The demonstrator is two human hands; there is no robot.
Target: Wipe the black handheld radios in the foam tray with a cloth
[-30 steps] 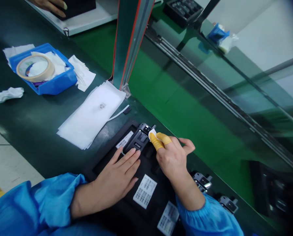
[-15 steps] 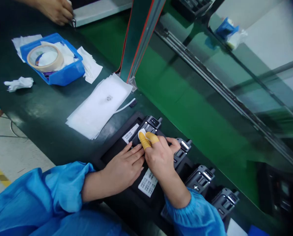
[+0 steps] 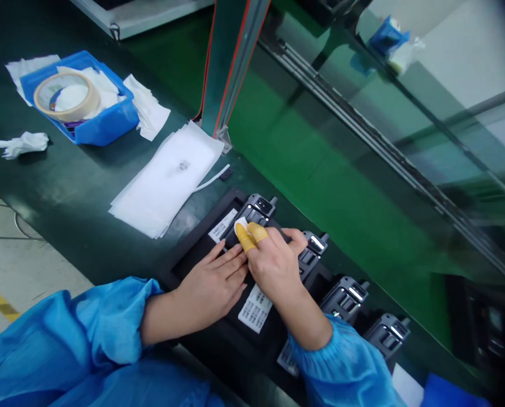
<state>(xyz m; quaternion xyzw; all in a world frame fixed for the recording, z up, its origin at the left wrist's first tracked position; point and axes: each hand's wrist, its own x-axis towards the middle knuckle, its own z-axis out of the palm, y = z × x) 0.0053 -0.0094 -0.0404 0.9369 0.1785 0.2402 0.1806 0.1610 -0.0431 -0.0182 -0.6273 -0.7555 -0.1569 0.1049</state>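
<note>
A dark grey handheld radio with a stubby antenna [image 3: 261, 204] lies in a black tray [image 3: 180, 265]. My right hand [image 3: 273, 260], with yellow finger cots on two fingers, presses a small white wipe [image 3: 240, 224] onto its face. Flat beside it, my left hand [image 3: 214, 282] rests with outstretched fingers over the lower end of the radio, which both hands partly hide. Further along the row are more such radios, one [image 3: 314, 246] partly behind my right hand, another [image 3: 345, 297] and a third [image 3: 388, 333]. A white label sheet [image 3: 256, 308] lies between the radios.
White sheets [image 3: 168, 178] lie left of the tray, by a white cable [image 3: 210, 180]. A blue bin [image 3: 108, 124] holds a tape roll [image 3: 66, 96] and white cloths. A crumpled white glove [image 3: 22, 145] is further left. A post [image 3: 229, 68] rises at the table's far edge.
The view has shifted slightly, so the table items sit further left. The other person's hand at the top left is gone from view. My hands keep nearly the same pose on the radio.
</note>
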